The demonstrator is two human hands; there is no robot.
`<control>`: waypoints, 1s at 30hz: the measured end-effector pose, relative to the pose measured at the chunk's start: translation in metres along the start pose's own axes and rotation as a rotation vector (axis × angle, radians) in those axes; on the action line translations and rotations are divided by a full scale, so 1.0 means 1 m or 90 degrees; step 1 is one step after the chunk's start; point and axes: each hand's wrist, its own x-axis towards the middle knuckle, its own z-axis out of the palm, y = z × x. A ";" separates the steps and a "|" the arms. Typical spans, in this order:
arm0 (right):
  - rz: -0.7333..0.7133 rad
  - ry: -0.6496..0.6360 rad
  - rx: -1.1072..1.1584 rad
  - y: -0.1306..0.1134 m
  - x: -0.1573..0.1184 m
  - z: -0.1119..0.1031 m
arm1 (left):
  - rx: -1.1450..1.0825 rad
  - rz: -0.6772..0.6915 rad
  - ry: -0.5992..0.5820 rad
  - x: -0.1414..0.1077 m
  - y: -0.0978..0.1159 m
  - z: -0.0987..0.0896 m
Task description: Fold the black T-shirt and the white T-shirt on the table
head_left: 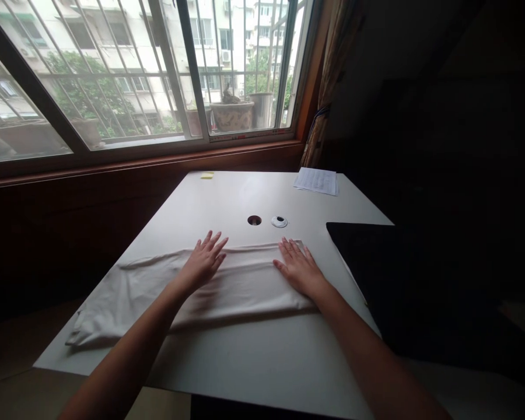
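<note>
A white cloth [245, 286], folded into a long strip, lies across the table with wrinkles toward its left end. Over the cloth's upper middle is my left hand [204, 261], its fingers spread and nothing in its grasp. My right hand [297, 265] rests palm down near the cloth's right end, fingers extended and thumb apart.
The white table [227, 204] has a round hole [254, 220] with a white ring-shaped cover [279, 221] beside it. Papers [317, 181] and a yellow note [207, 175] lie at the far edge. A black surface [367, 262] borders the right side. Behind stands a barred window [135, 76].
</note>
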 end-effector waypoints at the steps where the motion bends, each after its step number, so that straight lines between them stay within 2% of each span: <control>1: 0.004 -0.005 -0.005 0.006 0.000 0.000 | 0.021 0.009 -0.012 -0.010 0.002 -0.003; 3: 0.012 -0.017 -0.014 0.020 -0.002 -0.002 | 0.061 0.008 -0.029 -0.031 -0.002 -0.007; 5: 0.025 -0.031 -0.018 0.035 -0.005 -0.003 | 0.092 -0.016 -0.048 -0.051 -0.016 -0.009; 9: 0.040 -0.042 -0.022 0.049 -0.011 -0.003 | 0.129 -0.125 -0.081 -0.079 -0.066 -0.019; 12: 0.040 -0.039 -0.021 0.049 -0.012 -0.003 | 0.136 -0.216 -0.110 -0.087 -0.105 -0.030; 14: 0.042 -0.035 -0.020 0.048 -0.011 -0.002 | 0.137 -0.251 -0.121 -0.090 -0.124 -0.036; 17: 0.045 -0.027 -0.023 0.050 -0.010 -0.002 | 0.138 -0.278 -0.122 -0.094 -0.138 -0.040; 20: 0.058 -0.001 -0.038 0.046 -0.009 -0.005 | 0.145 -0.280 -0.114 -0.095 -0.140 -0.039; 22: 0.047 0.031 -0.051 0.031 -0.008 -0.009 | 0.150 -0.280 -0.114 -0.095 -0.139 -0.038; 25: -0.031 0.055 -0.047 -0.014 -0.009 -0.015 | 0.160 -0.285 -0.130 -0.093 -0.138 -0.038; 28: -0.175 0.009 -0.001 -0.070 -0.012 -0.015 | 0.176 -0.283 -0.135 -0.091 -0.141 -0.039; 30: -0.239 -0.033 0.027 -0.098 -0.016 -0.010 | 0.183 -0.290 -0.133 -0.089 -0.142 -0.040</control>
